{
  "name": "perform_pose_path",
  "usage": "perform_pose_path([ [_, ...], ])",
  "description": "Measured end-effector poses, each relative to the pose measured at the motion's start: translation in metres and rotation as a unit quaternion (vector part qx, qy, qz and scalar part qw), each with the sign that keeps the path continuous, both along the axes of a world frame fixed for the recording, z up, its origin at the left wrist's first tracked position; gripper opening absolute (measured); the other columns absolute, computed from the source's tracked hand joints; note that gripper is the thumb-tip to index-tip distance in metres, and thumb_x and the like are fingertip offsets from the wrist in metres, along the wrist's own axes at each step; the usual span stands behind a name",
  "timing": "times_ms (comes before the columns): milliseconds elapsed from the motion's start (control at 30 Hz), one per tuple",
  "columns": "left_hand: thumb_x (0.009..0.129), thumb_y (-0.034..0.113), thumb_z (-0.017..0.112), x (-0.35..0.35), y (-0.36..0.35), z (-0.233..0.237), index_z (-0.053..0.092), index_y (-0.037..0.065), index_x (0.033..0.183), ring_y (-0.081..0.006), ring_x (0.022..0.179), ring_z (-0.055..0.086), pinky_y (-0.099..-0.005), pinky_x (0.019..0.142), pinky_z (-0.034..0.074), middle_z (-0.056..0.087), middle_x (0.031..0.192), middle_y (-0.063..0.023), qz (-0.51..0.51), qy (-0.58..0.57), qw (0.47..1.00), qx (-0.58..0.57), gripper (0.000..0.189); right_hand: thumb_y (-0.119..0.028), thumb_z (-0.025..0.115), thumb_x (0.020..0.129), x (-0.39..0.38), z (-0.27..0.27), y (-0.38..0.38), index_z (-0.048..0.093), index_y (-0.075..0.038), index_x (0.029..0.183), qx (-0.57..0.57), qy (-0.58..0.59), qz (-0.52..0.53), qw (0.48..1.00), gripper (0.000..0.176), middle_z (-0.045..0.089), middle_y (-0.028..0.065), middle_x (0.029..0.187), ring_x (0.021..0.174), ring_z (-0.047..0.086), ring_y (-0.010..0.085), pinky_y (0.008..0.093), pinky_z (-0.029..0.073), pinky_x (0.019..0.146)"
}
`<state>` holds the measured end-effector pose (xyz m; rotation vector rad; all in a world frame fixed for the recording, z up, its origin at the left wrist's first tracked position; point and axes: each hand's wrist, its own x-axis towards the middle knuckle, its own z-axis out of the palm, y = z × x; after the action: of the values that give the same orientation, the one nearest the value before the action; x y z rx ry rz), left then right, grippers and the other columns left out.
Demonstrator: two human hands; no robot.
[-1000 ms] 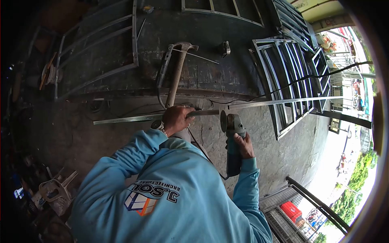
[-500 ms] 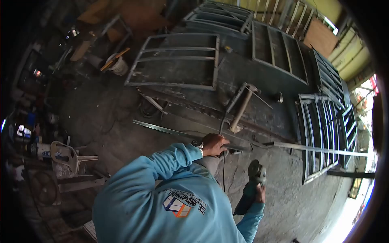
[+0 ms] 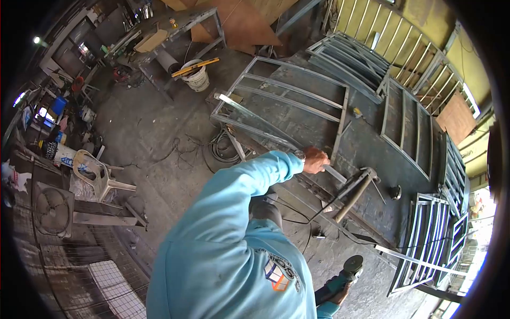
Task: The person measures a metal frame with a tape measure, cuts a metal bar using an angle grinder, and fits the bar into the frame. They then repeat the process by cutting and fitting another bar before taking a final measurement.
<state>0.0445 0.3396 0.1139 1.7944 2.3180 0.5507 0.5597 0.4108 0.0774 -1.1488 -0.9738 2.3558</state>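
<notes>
My left hand (image 3: 316, 160), with a watch at the wrist, is closed around a long metal tube (image 3: 260, 123). The tube slants across the near edge of the dark worktable (image 3: 366, 141), above a welded metal frame (image 3: 297, 100). Low at the bottom right, my right hand (image 3: 346, 291) grips an angle grinder (image 3: 340, 280), its disc (image 3: 353, 263) facing up. Just beyond the tube's near end, a hammer (image 3: 353, 199) with a wooden handle lies at the table edge. A black cable (image 3: 313, 217) runs beside it.
More metal frames (image 3: 425, 234) lean at the right, with others stacked (image 3: 353, 61) at the back. A long bar (image 3: 419, 259) sticks out at lower right. On the floor are a white bucket (image 3: 196, 80), coiled cable (image 3: 226, 148), a plastic chair (image 3: 101, 178) and a box fan (image 3: 53, 207).
My left hand has raised the metal tube from low beside the table to over its edge. The view has swung left, and the grinder remains in my right hand.
</notes>
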Motion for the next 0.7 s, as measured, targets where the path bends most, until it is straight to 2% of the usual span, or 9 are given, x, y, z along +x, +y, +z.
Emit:
perform_pose_path([
  [67, 0.080, 0.026, 0.069, -0.029, -0.004, -0.014, 0.070, 0.011, 0.109, -0.0329, 0.093, 0.066, -0.0453, 0.082, 0.051, 0.070, 0.097, -0.0136, 0.013, -0.020, 0.999, -0.024, 0.033, -0.050, 0.065, 0.084, -0.031, 0.001, -0.003, 0.052, -0.003, 0.123, -0.010, -0.009, 0.003, 1.000, 0.063, 0.064, 0.0154, 0.091, 0.072, 0.064, 0.0282, 0.0415, 0.057, 0.062],
  [167, 0.080, 0.027, 0.070, -0.058, -0.009, -0.042, 0.070, 0.012, 0.107, -0.0328, 0.093, 0.066, -0.0449, 0.081, 0.051, 0.070, 0.098, -0.0133, 0.031, -0.064, 0.997, 0.008, 0.031, -0.051, 0.064, 0.084, -0.069, 0.003, -0.018, 0.053, -0.003, 0.123, -0.023, -0.022, 0.003, 0.999, 0.063, 0.064, 0.0153, 0.091, 0.072, 0.064, 0.0284, 0.0416, 0.056, 0.062],
  [433, 0.080, 0.026, 0.069, -0.094, -0.012, -0.059, 0.069, 0.009, 0.101, -0.0349, 0.094, 0.065, -0.0461, 0.080, 0.051, 0.069, 0.096, -0.0151, 0.063, -0.164, 0.984, -0.023, 0.028, -0.055, 0.061, 0.084, -0.154, 0.026, -0.035, 0.053, -0.005, 0.122, -0.063, -0.070, -0.023, 0.995, 0.063, 0.064, 0.0151, 0.090, 0.073, 0.064, 0.0290, 0.0418, 0.056, 0.063],
  [500, 0.078, 0.025, 0.071, -0.098, -0.010, -0.064, 0.069, 0.007, 0.096, -0.0354, 0.091, 0.065, -0.0467, 0.079, 0.050, 0.068, 0.092, -0.0149, 0.076, -0.163, 0.983, -0.028, 0.026, -0.056, 0.060, 0.084, -0.163, 0.034, -0.027, 0.053, -0.006, 0.121, -0.064, -0.078, -0.056, 0.993, 0.063, 0.064, 0.0151, 0.090, 0.073, 0.064, 0.0292, 0.0418, 0.056, 0.063],
  [533, 0.078, 0.025, 0.071, -0.095, -0.004, -0.072, 0.069, 0.007, 0.094, -0.0356, 0.089, 0.064, -0.0471, 0.079, 0.050, 0.067, 0.090, -0.0150, 0.068, -0.165, 0.984, -0.022, 0.024, -0.056, 0.060, 0.084, -0.137, 0.048, -0.038, 0.053, -0.006, 0.121, -0.054, -0.087, -0.097, 0.990, 0.063, 0.064, 0.0151, 0.090, 0.073, 0.064, 0.0293, 0.0419, 0.055, 0.063],
  [567, 0.077, 0.025, 0.072, -0.095, -0.003, -0.071, 0.070, 0.007, 0.089, -0.0359, 0.091, 0.063, -0.0476, 0.078, 0.050, 0.065, 0.093, -0.0164, 0.069, -0.170, 0.983, -0.013, 0.022, -0.054, 0.059, 0.085, -0.163, 0.070, -0.051, 0.054, -0.007, 0.122, -0.049, -0.122, -0.147, 0.980, 0.061, 0.064, 0.0147, 0.091, 0.072, 0.064, 0.0289, 0.0418, 0.055, 0.064],
  [600, 0.079, 0.025, 0.072, -0.100, -0.006, -0.074, 0.069, 0.007, 0.090, -0.0357, 0.097, 0.061, -0.0466, 0.079, 0.050, 0.063, 0.102, -0.0172, 0.049, -0.151, 0.987, 0.023, 0.022, -0.052, 0.059, 0.085, -0.172, 0.076, -0.056, 0.054, -0.006, 0.121, -0.022, -0.130, -0.151, 0.980, 0.059, 0.064, 0.0146, 0.091, 0.071, 0.063, 0.0286, 0.0419, 0.055, 0.063],
  [633, 0.080, 0.027, 0.071, -0.101, -0.006, -0.077, 0.069, 0.008, 0.095, -0.0356, 0.102, 0.059, -0.0456, 0.081, 0.050, 0.061, 0.108, -0.0159, 0.055, -0.143, 0.988, 0.002, 0.025, -0.048, 0.062, 0.085, -0.181, 0.086, -0.059, 0.054, -0.003, 0.120, -0.014, -0.108, -0.137, 0.985, 0.058, 0.064, 0.0145, 0.088, 0.070, 0.064, 0.0281, 0.0410, 0.056, 0.063],
  [700, 0.080, 0.027, 0.071, -0.103, -0.010, -0.066, 0.068, 0.008, 0.105, -0.0324, 0.104, 0.059, -0.0441, 0.085, 0.051, 0.060, 0.110, -0.0133, 0.061, -0.098, 0.993, -0.021, 0.031, -0.046, 0.066, 0.084, -0.194, 0.097, -0.063, 0.054, 0.000, 0.118, -0.007, -0.082, -0.102, 0.991, 0.059, 0.064, 0.0157, 0.087, 0.070, 0.065, 0.0288, 0.0415, 0.057, 0.063],
])
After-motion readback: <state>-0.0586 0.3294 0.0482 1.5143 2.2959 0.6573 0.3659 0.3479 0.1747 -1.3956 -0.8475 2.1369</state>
